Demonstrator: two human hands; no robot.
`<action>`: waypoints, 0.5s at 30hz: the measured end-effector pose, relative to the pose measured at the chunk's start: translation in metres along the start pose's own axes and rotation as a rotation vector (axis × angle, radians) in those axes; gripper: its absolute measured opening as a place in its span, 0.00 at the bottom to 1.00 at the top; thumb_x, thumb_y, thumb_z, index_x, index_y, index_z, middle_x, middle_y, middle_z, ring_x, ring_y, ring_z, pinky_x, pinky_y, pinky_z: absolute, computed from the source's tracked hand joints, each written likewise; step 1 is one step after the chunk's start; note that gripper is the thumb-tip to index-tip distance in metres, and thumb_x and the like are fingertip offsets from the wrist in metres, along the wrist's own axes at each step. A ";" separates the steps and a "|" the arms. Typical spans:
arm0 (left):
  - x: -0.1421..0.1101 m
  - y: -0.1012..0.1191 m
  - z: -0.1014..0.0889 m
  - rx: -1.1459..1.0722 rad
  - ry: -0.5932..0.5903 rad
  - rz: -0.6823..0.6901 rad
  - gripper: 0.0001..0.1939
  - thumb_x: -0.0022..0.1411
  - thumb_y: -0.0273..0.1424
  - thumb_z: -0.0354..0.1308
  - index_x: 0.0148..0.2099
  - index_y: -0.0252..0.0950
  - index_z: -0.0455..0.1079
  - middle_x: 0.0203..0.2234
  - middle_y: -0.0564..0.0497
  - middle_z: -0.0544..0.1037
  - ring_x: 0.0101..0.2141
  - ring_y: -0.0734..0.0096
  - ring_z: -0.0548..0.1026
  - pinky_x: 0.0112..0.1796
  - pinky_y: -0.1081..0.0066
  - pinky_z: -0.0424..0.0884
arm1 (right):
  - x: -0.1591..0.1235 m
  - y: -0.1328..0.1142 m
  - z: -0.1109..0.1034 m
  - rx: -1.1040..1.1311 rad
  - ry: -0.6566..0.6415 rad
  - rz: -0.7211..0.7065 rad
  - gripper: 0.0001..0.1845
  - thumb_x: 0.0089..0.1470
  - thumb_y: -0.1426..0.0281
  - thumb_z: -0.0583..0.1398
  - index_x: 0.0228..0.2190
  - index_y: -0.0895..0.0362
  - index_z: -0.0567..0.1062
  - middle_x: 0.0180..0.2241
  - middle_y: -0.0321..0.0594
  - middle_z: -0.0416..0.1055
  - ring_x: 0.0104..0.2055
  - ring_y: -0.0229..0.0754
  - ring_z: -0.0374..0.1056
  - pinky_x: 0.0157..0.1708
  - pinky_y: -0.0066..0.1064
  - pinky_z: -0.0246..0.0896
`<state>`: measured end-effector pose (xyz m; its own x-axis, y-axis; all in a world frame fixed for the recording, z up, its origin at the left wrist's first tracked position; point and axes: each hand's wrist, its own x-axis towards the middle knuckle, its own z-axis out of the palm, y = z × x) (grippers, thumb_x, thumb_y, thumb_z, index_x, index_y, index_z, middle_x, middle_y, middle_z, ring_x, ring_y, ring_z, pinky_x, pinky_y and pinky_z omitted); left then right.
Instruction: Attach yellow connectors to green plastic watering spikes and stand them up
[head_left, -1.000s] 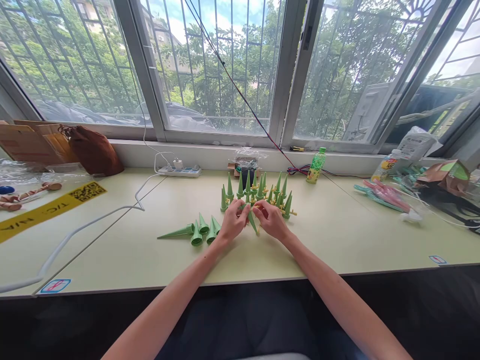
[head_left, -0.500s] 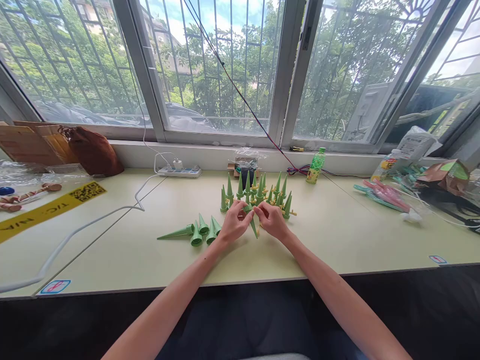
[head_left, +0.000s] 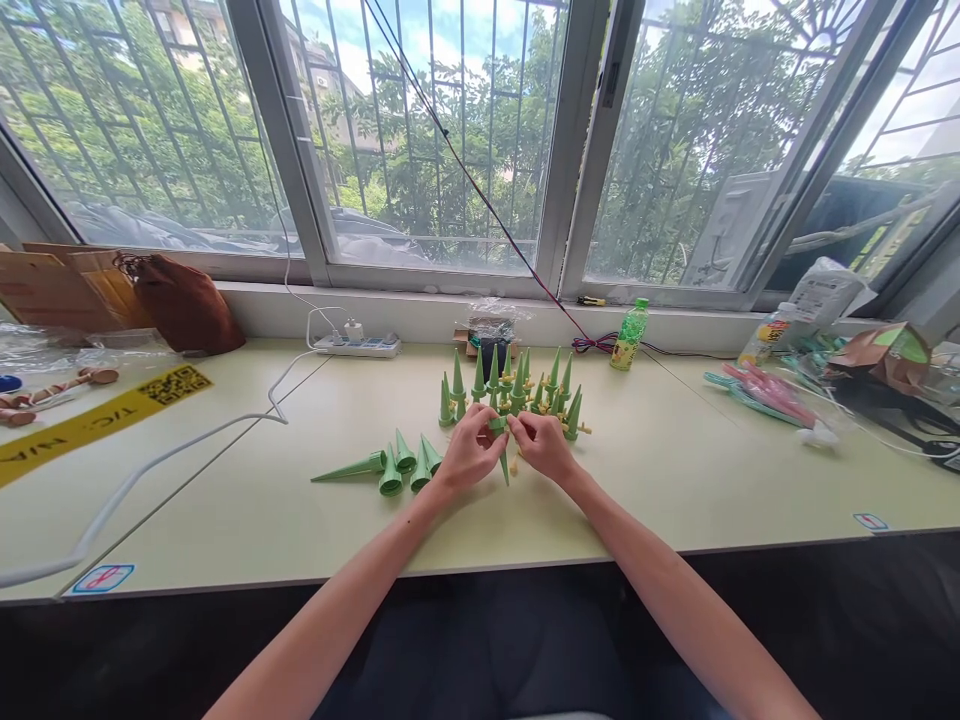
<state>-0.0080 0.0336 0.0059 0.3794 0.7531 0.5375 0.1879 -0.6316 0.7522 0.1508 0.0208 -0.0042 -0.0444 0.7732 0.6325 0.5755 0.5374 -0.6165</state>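
Note:
My left hand (head_left: 471, 448) is closed round the wide collar of a green plant watering spike (head_left: 505, 470), whose tip points down towards the table. Pressed together at the side of that collar are the fingers of my right hand (head_left: 546, 446); what they pinch is too small to make out. A small yellow piece (head_left: 514, 466) lies just below my hands. Right behind them stands a cluster of green spikes (head_left: 519, 388), tips up, several with yellow valves at the base. Several loose green spikes (head_left: 390, 475) rest left of my left hand, one lying flat.
Against the windowsill are a power strip (head_left: 360, 346), a small open box (head_left: 491, 335) and a green drink bottle (head_left: 628, 338). A white cable (head_left: 187, 440) crosses the table's left side. Plastic bags (head_left: 772, 390) lie at right, and a brown pouch (head_left: 184, 305) at back left.
The spike in my left hand has turned, its tip swinging left to hang nearly straight down. Both hands stay together at its collar. The view has shifted very slightly.

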 end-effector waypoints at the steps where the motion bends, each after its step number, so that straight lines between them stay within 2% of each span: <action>1: 0.000 0.000 0.000 -0.008 0.004 0.001 0.05 0.59 0.31 0.57 0.36 0.35 0.65 0.36 0.50 0.63 0.27 0.79 0.69 0.26 0.76 0.71 | 0.000 -0.001 0.000 0.008 0.001 0.007 0.25 0.61 0.58 0.52 0.17 0.54 0.52 0.16 0.30 0.48 0.20 0.34 0.45 0.21 0.29 0.42; 8: 0.001 -0.001 0.001 0.002 0.015 0.006 0.05 0.60 0.31 0.56 0.34 0.34 0.65 0.35 0.51 0.64 0.26 0.80 0.68 0.26 0.76 0.71 | 0.000 -0.007 -0.003 0.066 0.001 0.035 0.20 0.62 0.59 0.51 0.22 0.55 0.60 0.18 0.30 0.55 0.20 0.34 0.50 0.23 0.27 0.47; 15: 0.001 0.002 0.000 0.003 0.010 0.017 0.05 0.60 0.31 0.56 0.35 0.34 0.65 0.37 0.50 0.64 0.27 0.79 0.70 0.28 0.76 0.73 | 0.000 -0.008 -0.004 0.096 -0.001 0.052 0.18 0.61 0.59 0.52 0.23 0.55 0.61 0.18 0.30 0.56 0.20 0.34 0.51 0.23 0.27 0.48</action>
<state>-0.0070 0.0333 0.0075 0.3736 0.7440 0.5540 0.1846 -0.6450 0.7416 0.1495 0.0153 0.0020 -0.0176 0.8013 0.5980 0.4963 0.5262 -0.6905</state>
